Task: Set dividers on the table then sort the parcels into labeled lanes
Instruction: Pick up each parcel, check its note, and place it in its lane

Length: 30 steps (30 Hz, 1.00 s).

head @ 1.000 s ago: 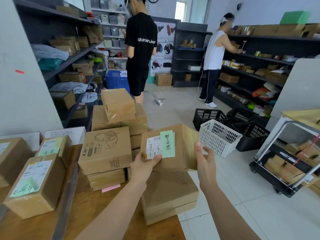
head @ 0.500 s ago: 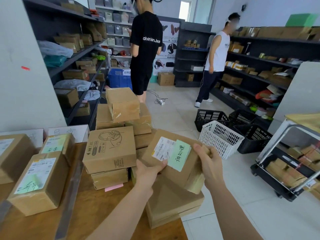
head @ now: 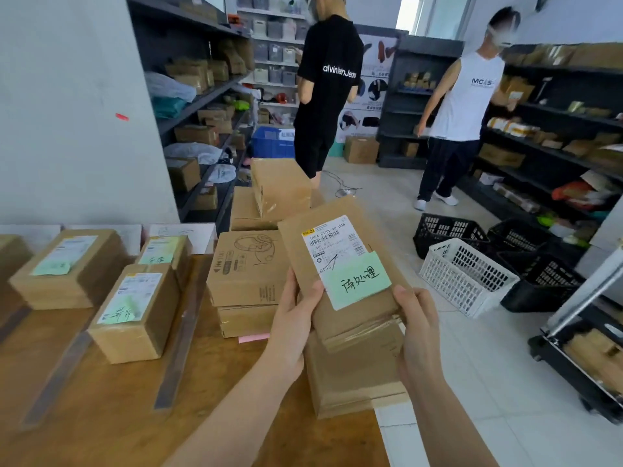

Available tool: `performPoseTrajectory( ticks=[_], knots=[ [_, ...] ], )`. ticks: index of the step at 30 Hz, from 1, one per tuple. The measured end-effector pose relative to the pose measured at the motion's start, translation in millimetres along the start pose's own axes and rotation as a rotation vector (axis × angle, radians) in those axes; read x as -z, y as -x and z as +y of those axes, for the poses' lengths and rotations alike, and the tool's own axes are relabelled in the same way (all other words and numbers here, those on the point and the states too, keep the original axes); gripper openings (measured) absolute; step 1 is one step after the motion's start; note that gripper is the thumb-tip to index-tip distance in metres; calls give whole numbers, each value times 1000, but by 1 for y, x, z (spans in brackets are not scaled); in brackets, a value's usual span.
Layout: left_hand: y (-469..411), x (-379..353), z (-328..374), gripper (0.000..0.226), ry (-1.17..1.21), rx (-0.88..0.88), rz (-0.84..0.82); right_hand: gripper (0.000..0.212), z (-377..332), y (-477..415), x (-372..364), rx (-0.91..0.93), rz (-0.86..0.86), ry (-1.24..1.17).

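Observation:
A flat brown parcel (head: 340,264) with a white shipping label and a green handwritten note is held up over the table's right end. My left hand (head: 296,318) grips its left edge. My right hand (head: 418,328) grips its lower right corner. Under it lies a wide flat parcel (head: 354,382) at the table's right edge. A stack of unsorted parcels (head: 249,264) stands just left of my hands. Dark divider strips (head: 182,332) lie lengthwise on the wooden table (head: 118,416), and labelled parcels (head: 135,311) sit in the lanes between them.
White lane cards (head: 182,232) stand at the table's far edge. A white basket (head: 465,274) and black baskets (head: 448,230) sit on the floor to the right, a trolley (head: 580,348) beyond. Two people (head: 328,96) stand by the shelves (head: 202,96).
The held parcel has turned from tilted right to nearly upright, label facing me, and is closer to the camera. My right hand has slid from its upper right edge down to its lower right corner.

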<state>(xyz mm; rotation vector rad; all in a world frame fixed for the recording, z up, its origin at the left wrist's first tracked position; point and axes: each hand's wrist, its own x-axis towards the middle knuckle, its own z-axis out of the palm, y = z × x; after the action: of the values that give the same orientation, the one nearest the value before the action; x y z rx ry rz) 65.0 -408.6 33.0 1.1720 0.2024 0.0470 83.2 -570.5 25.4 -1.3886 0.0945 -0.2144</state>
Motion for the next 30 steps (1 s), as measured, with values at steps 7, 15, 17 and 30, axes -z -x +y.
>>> performPoseTrajectory(
  ticks=[7, 15, 17, 30],
  knots=[
    [48, 44, 11, 41, 3, -133, 307, 19, -1, 29, -30, -60, -347, 73],
    [111, 131, 25, 37, -61, -230, 586, 60, 9, 92, -100, -122, -712, 103],
    [129, 150, 33, 31, -65, -275, 657, 48, 10, 110, -123, -123, -781, 95],
    [228, 321, 90, 38, -46, -321, 850, 28, 53, 230, -290, -150, -999, 118]
  ],
)
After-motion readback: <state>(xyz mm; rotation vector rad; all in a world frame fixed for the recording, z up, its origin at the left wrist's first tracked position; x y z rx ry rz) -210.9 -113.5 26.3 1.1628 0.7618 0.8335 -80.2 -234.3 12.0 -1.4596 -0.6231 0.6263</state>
